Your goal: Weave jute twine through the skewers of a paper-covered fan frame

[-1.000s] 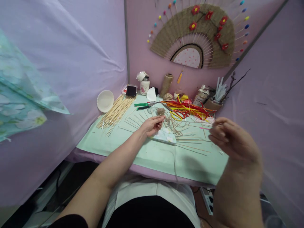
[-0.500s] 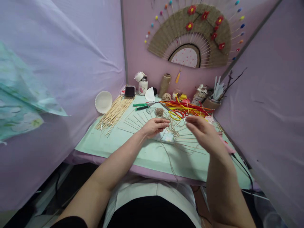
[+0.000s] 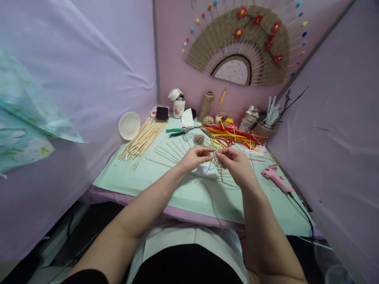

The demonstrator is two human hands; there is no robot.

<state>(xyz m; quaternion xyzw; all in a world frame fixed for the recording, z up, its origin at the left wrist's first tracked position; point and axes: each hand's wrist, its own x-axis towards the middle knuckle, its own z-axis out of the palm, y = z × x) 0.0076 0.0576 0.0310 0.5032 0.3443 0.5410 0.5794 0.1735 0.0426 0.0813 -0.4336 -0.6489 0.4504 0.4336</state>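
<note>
My left hand (image 3: 195, 158) and my right hand (image 3: 232, 163) meet over the middle of the table, fingertips nearly touching. Each pinches thin jute twine (image 3: 211, 195), which hangs in loose loops below the fingers and trails over the table's front edge. Beneath them lies a fan frame: thin sticks (image 3: 168, 152) spread out from a pale, patterned half-round base (image 3: 205, 170). Both hands partly cover the frame, and the exact place where the twine is gripped is too small to make out. A small twine ball (image 3: 199, 139) sits just behind my left hand.
Bamboo sticks (image 3: 142, 142) and a white bowl (image 3: 129, 126) are at the left. Green-handled pliers (image 3: 176, 131) and red, orange and yellow pipe cleaners (image 3: 237, 134) lie behind. A corded pink glue gun (image 3: 276, 179) lies right. A finished fan (image 3: 266, 47) hangs on the back wall.
My right hand has moved left and closed its fingers on the twine beside my left hand, uncovering the glue gun. My left hand has barely moved and keeps its pinch.
</note>
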